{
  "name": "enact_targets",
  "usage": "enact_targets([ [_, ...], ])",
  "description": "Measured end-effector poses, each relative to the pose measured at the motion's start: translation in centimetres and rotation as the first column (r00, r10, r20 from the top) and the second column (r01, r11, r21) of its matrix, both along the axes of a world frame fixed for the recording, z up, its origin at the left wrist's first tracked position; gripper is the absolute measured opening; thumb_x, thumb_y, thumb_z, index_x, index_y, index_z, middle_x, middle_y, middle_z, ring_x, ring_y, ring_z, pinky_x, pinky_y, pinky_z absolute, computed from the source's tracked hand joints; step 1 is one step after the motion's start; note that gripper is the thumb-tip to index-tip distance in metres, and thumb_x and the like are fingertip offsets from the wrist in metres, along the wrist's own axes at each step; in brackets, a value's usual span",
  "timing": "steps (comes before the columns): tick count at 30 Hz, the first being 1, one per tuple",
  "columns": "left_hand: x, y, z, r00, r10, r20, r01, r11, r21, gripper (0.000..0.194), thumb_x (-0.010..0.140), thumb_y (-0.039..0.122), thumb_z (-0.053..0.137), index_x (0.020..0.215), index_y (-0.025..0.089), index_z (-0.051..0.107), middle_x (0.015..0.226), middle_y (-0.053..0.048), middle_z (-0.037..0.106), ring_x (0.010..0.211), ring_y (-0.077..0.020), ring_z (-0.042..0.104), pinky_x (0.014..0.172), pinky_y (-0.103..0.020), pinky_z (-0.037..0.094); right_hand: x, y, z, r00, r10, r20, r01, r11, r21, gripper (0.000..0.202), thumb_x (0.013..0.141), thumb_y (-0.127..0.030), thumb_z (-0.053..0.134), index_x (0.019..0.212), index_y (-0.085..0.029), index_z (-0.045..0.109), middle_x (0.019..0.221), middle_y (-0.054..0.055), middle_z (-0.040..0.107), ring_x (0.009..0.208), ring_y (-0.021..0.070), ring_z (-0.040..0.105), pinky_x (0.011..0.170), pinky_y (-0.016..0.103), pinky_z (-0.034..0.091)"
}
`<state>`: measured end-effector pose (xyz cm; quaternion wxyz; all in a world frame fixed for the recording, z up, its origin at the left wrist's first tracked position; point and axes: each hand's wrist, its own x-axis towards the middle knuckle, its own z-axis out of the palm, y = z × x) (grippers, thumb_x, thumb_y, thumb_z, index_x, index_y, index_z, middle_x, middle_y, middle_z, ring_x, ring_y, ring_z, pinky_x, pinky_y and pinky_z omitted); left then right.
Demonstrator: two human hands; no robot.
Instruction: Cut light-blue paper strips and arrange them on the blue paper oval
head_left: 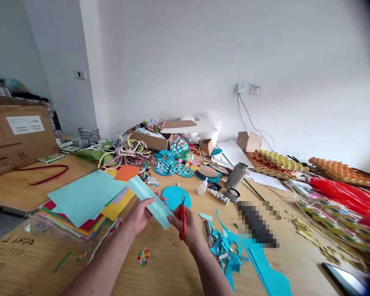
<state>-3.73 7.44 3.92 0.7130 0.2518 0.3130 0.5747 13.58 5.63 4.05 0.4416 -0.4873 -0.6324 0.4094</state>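
Two hands work at lower centre: the left hand [141, 215] and the right hand [187, 227]. There is one pair of red scissors [181, 216], one folded paper strip [149, 200], one blue paper disc [174, 196], two glue bottles [202, 187] right of centre and one grey flask [236, 175].

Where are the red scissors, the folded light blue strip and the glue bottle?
red scissors [181, 224], head view, on a red handle loop.
folded light blue strip [149, 200], head view, mid-length on its top face.
glue bottle [202, 187], head view, on its clear body.

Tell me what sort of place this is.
Probably a craft workroom: a stack of coloured paper on a wooden table, red scissors in the right hand, and blue paper scraps.
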Motion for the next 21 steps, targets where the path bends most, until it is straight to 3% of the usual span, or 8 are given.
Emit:
enact_targets([
  [3, 0.2, -0.1, 0.0, 0.999, -0.032, -0.025, 0.032, 0.999, 0.019, 0.028, 0.077, 0.02, 0.067, 0.104, 0.011, 0.063, 0.094, -0.015, 0.073, 0.089, -0.0299, 0.07, 0.076, -0.038, 0.055, -0.5, -0.4, -0.7, 1.0, -0.01, -0.009, 0.01, 1.0, -0.025, 0.033, 0.068, -0.048, 0.066, 0.072, -0.02, 0.05, 0.06, -0.003, 0.052, 0.056, 0.014, 0.048, 0.052, 0.025, 0.039],
  [6, 0.2, -0.3, 0.3, 0.997, -0.024, -0.073, 0.024, 1.0, -0.008, 0.024, 0.075, 0.019, 0.069, 0.097, 0.011, 0.065, 0.089, -0.013, 0.074, 0.087, -0.0294, 0.07, 0.072, -0.037, 0.056, 1.4, -0.3, 0.8, 0.999, -0.031, 0.014, 0.031, 0.999, -0.04, 0.032, 0.066, -0.046, 0.068, 0.072, -0.02, 0.051, 0.063, -0.001, 0.057, 0.058, 0.015, 0.051, 0.053, 0.025, 0.04],
  [8, 0.0, -0.2, 0.5, 0.996, 0.016, -0.083, -0.018, 1.0, -0.019, 0.02, 0.073, 0.017, 0.07, 0.092, 0.011, 0.066, 0.085, -0.012, 0.074, 0.086, -0.0283, 0.07, 0.072, -0.034, 0.056, 4.1, 0.1, 2.3, 0.989, -0.123, 0.077, 0.125, 0.992, -0.023, 0.024, 0.071, -0.04, 0.062, 0.078, -0.019, 0.052, 0.072, 0.002, 0.061, 0.065, 0.0162, 0.055, 0.058, 0.025, 0.042],
  [10, -0.1, -0.1, 0.6, 0.996, 0.047, -0.073, -0.049, 0.998, -0.025, 0.017, 0.072, 0.016, 0.07, 0.088, 0.011, 0.066, 0.084, -0.012, 0.074, 0.084, -0.0271, 0.071, 0.071, -0.034, 0.057, 7.1, 0.4, 3.7, 0.894, -0.306, 0.328, 0.297, 0.952, 0.079, 0.014, 0.075, -0.032, 0.055, 0.077, -0.021, 0.048, 0.072, 0.001, 0.06, 0.066, 0.0157, 0.055, 0.059, 0.025, 0.039],
  [12, -0.1, -0.1, 0.5, 0.997, 0.041, -0.059, -0.043, 0.998, -0.035, 0.016, 0.072, 0.015, 0.069, 0.087, 0.011, 0.066, 0.084, -0.012, 0.074, 0.082, -0.0259, 0.071, 0.071, -0.033, 0.057, 9.4, 0.6, 5.0, 0.82, -0.36, 0.446, 0.355, 0.93, 0.098, 0.013, 0.07, -0.025, 0.059, 0.07, -0.021, 0.046, 0.064, -0.001, 0.055, 0.061, 0.0151, 0.05, 0.055, 0.024, 0.034],
  [15, -0.1, -0.2, 0.6, 0.999, 0.022, -0.042, -0.025, 0.998, -0.054, 0.015, 0.073, 0.013, 0.067, 0.088, 0.01, 0.066, 0.084, -0.013, 0.073, 0.08, -0.0247, 0.071, 0.07, -0.033, 0.057, 11.0, 0.1, 6.2, 0.748, -0.343, 0.569, 0.359, 0.929, 0.088, 0.021, 0.063, -0.019, 0.065, 0.06, -0.021, 0.044, 0.053, -0.004, 0.048, 0.053, 0.0127, 0.041, 0.052, 0.025, 0.026],
  [18, -0.1, -0.2, 1.0, 0.999, 0.033, -0.035, -0.035, 0.997, -0.073, 0.012, 0.074, 0.011, 0.064, 0.086, 0.01, 0.067, 0.082, -0.013, 0.073, 0.078, -0.0244, 0.071, 0.068, -0.032, 0.058, 11.5, -2.2, 6.3, 0.673, -0.291, 0.68, 0.334, 0.94, 0.073, 0.025, 0.064, -0.025, 0.07, 0.06, -0.021, 0.045, 0.054, -0.004, 0.049, 0.052, 0.0121, 0.039, 0.051, 0.025, 0.023],
  [21, -0.2, -0.1, 1.6, 0.997, 0.072, -0.023, -0.074, 0.994, -0.079, 0.009, 0.075, 0.009, 0.061, 0.082, 0.01, 0.066, 0.078, -0.012, 0.073, 0.074, -0.0238, 0.071, 0.066, -0.032, 0.058, 12.6, -6.4, 4.7, 0.478, -0.192, 0.857, 0.334, 0.942, 0.025, 0.029, 0.073, -0.044, 0.065, 0.064, -0.022, 0.048, 0.058, -0.001, 0.056, 0.054, 0.0146, 0.047, 0.05, 0.025, 0.022],
])
